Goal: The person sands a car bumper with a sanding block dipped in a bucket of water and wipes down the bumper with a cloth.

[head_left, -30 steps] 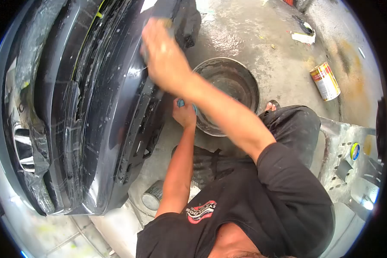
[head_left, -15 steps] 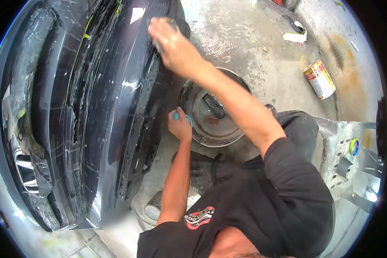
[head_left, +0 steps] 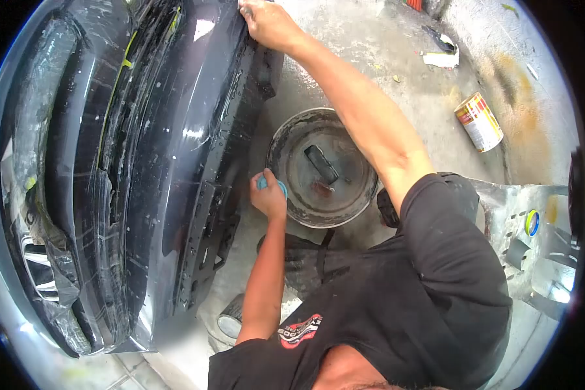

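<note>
A dark, wet car bumper (head_left: 175, 156) fills the left of the head view, with water drops on its surface. My right hand (head_left: 270, 25) is at its far end near the top of the view, fingers closed against the edge; whatever lies under them is hidden. My left hand (head_left: 267, 203) is closed around a light-blue round object (head_left: 262, 183), mostly covered by the fingers, between the bumper and a round tub (head_left: 281, 209). Inside the tub lie a black oblong block (head_left: 321, 164) and a small reddish-brown piece (head_left: 322, 189).
A paint can (head_left: 479, 122) lies on its side on the wet concrete floor at right. Behind it are a dark and white item (head_left: 442, 60) and a wall. A perforated pale panel (head_left: 510, 214) holds a blue-green ring (head_left: 532, 223). Another can (head_left: 230, 318) is by my left forearm.
My right hand has moved up and away along the bumper to its far edge. My left hand has barely shifted. The tub is now less covered by my right arm.
</note>
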The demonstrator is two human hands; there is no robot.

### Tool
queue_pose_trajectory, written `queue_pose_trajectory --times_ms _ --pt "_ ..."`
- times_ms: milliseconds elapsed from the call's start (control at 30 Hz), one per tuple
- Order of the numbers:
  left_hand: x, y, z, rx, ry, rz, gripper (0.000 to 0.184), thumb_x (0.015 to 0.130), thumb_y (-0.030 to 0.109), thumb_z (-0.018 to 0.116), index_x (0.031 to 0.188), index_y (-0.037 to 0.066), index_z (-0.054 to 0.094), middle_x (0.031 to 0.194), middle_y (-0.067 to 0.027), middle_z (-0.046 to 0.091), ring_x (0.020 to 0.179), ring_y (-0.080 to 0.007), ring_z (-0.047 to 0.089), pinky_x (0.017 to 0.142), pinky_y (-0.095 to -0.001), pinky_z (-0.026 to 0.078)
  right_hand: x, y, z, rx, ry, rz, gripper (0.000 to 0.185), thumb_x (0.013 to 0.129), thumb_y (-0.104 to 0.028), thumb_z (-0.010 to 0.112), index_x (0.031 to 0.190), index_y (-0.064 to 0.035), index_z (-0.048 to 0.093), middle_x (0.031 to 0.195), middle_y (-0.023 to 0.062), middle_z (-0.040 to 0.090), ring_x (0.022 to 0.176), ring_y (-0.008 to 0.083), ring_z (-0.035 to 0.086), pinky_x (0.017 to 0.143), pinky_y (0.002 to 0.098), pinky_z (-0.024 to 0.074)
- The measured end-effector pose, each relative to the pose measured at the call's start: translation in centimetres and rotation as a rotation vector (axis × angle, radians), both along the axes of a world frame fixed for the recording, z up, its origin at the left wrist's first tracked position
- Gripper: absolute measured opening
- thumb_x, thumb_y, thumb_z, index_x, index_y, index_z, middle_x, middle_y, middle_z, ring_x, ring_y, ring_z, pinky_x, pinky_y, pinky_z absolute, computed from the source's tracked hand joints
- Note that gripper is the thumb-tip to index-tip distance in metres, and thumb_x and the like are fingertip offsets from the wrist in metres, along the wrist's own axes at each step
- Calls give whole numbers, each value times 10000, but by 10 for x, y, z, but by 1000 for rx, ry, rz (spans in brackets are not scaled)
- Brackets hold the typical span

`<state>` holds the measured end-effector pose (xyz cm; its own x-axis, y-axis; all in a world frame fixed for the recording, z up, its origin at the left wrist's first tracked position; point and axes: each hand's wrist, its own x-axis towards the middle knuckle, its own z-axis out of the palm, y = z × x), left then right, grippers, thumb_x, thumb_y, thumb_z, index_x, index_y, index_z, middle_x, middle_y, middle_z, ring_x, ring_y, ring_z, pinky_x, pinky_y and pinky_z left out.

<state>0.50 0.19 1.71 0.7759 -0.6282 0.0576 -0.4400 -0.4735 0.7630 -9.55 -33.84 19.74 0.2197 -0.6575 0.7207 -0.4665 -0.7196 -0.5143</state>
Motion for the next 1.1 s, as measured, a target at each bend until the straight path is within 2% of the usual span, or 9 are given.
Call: queue_pose_trajectory --times_ms 133,167,267,300,367,567,767,900,1100 --pt "0 -3 -4 10 -2 8 435 945 412 706 1047 -10 740 1061 -238 748 1008 -416 691 926 -477 509 -3 82 -15 -171 -35 72 369 1024 -120 574 1332 80 607 1464 328 552 1411 441 518 1191 552 404" --pt "0 -1 -2 11 8 7 434 946 409 705 1049 -11 739 1060 -240 747 1007 -413 692 924 -477 510 -8 98 -12 -108 41 44 386 1036 -107 608 1399 24 605 1526 249 536 1459 405 474 1200 454 426" --pt "2 -3 -3 0 24 -5 435 950 408 703 1059 -12 735 1055 -240 746 1004 -408 693 919 -475 510 -9 40 -18 -179 -41 33 367 1042 -108 590 1391 1 614 1497 232 566 1403 409 530 1187 441 442" --pt "3 1 -3 0 28 -11 436 951 408 702 1062 -12 734 1054 -239 746 1003 -406 693 917 -474 511 -13 13 -11 5 -98 159 399 1015 -111 576 1403 -16 575 1495 228 558 1414 394 517 1185 562 410" --pt "2 0 -4 -18 13 -6 431 951 402 702 1060 -14 733 1049 -235 747 998 -403 694 913 -470 512 -7 -17 -1 90 -114 95 394 1077 -194 502 1309 108 604 1384 313 613 1327 457 567 1138 469 453" --pt "-1 0 4 -5 54 2 420 946 388 701 1052 -18 731 1037 -228 747 987 -395 697 901 -468 515 -4 105 -13 -174 33 167 447 991 -64 559 1422 54 558 1526 286 518 1471 408 465 1209 581 374" --pt "0 0 3 -25 48 17 411 942 389 708 1028 -12 734 1035 -222 746 981 -389 696 897 -473 514 11 -31 28 73 117 173 389 1002 -114 565 1359 37 601 1485 274 561 1412 393 527 1181 492 430" --pt "1 -2 -4 -17 55 19 389 947 375 708 1019 -7 732 1039 -218 746 980 -385 691 903 -468 511 6 76 2 -259 31 69 390 1028 -113 595 1385 44 600 1510 278 538 1408 435 522 1194 495 415" --pt "3 2 -9 -55 5 -8 382 947 369 713 1020 -6 733 1037 -215 746 981 -385 690 910 -465 511 15 -4 31 -109 -128 155 347 985 -93 595 1297 55 633 1471 300 555 1358 454 547 1153 489 459"
